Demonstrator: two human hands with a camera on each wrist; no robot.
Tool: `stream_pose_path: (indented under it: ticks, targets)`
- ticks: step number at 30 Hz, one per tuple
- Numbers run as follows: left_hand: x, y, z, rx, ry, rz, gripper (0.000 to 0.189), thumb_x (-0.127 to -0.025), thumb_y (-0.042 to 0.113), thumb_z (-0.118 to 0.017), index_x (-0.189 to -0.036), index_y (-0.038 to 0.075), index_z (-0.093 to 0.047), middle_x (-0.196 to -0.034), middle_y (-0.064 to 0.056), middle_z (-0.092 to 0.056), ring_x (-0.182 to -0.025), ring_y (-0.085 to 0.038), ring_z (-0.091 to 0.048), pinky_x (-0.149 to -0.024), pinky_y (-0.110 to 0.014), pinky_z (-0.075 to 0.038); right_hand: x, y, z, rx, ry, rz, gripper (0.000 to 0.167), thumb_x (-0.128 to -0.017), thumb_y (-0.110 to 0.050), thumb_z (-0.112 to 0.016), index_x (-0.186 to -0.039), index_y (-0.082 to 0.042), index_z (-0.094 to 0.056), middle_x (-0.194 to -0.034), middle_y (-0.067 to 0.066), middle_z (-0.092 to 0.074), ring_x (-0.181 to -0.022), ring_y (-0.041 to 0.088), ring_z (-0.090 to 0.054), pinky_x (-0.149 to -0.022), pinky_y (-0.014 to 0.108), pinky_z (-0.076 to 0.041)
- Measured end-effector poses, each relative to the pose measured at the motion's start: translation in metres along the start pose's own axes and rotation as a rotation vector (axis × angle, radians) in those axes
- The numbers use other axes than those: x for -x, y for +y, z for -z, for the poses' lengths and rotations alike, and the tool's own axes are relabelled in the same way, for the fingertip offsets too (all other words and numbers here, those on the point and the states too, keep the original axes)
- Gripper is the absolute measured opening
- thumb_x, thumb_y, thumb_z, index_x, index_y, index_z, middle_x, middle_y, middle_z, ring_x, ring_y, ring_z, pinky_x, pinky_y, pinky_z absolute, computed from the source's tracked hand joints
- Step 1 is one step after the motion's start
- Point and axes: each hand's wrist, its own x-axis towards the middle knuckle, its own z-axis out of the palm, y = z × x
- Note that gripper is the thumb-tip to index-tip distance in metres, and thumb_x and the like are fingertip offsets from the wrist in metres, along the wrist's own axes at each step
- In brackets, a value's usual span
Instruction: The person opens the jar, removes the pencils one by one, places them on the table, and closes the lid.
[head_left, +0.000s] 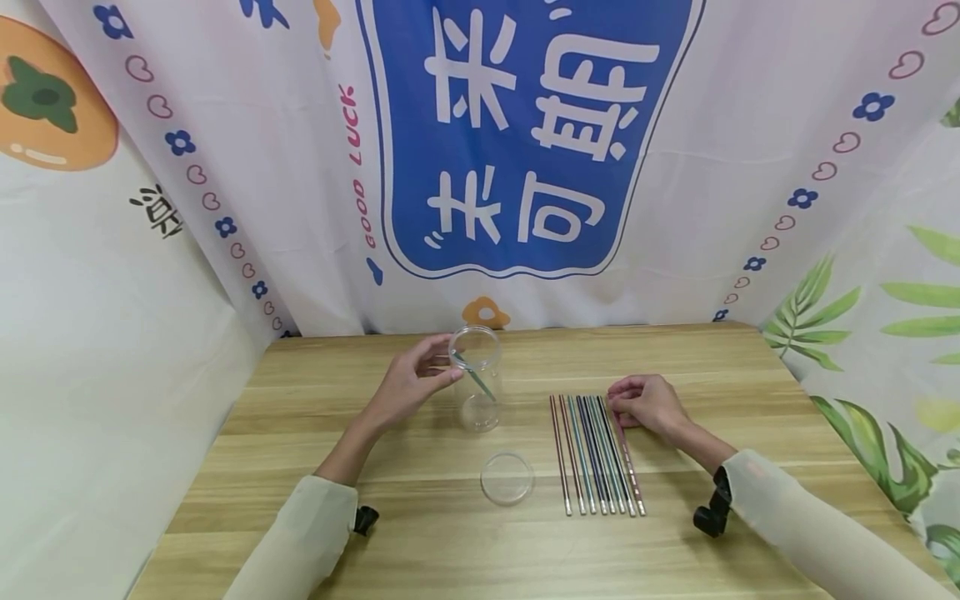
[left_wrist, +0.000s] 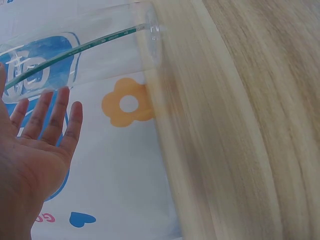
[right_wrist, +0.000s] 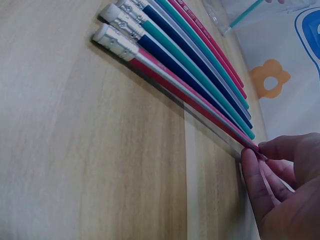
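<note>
A clear cylindrical jar stands uncovered on the table, with one green pencil leaning inside it. My left hand is at the jar's left side near the rim, fingers extended and fingertips right at its wall. To the right lies a row of pencils in red, teal, navy and grey, eraser ends toward me. With thumb and fingertips, my right hand pinches the far end of the rightmost pencil, a red one with a silver stripe. Its eraser end stays beside the others.
A round clear lid lies flat on the wooden table, in front of the jar and left of the pencils. A printed cloth hangs behind the table's far edge.
</note>
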Motion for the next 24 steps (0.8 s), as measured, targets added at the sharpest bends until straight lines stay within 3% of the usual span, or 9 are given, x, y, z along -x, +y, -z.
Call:
stream_pose_path:
  ticks: [8, 18, 24]
  targets:
    - [0.0006, -0.0004, 0.0005, 0.002, -0.005, -0.003, 0.054, -0.098, 0.017, -0.078, -0.148, 0.01, -0.057, -0.137, -0.017, -0.068, -0.121, -0.033, -0.069, -0.105, -0.05, -0.058, -0.002, 0.0005, -0.0026, 0.043, 0.015, 0.013, 0.022, -0.093, 0.001, -0.078, -0.114, 0.005, -0.073, -0.099, 0.015, -0.075, -0.077, 0.018, -0.073, -0.069, 0.032, -0.067]
    - [0.0001, -0.0021, 0.0009, 0.012, -0.012, -0.008, 0.054, -0.098, 0.017, -0.078, -0.148, 0.01, -0.057, -0.139, -0.025, -0.065, -0.122, -0.034, -0.069, -0.105, -0.047, -0.058, -0.0009, -0.0035, -0.0053, 0.102, 0.035, 0.033, 0.019, -0.093, 0.004, -0.076, -0.112, 0.006, -0.074, -0.093, 0.011, -0.075, -0.073, 0.015, -0.072, -0.065, 0.028, -0.066]
    - [0.0, -0.0024, 0.0006, 0.004, -0.009, -0.007, 0.054, -0.098, 0.017, -0.079, -0.148, 0.01, -0.058, -0.138, -0.022, -0.067, -0.122, -0.034, -0.069, -0.105, -0.049, -0.058, -0.0026, 0.0003, -0.0073, 0.131, 0.045, 0.039, 0.018, -0.093, 0.003, -0.075, -0.11, 0.005, -0.074, -0.093, 0.011, -0.075, -0.075, 0.016, -0.072, -0.065, 0.028, -0.065]
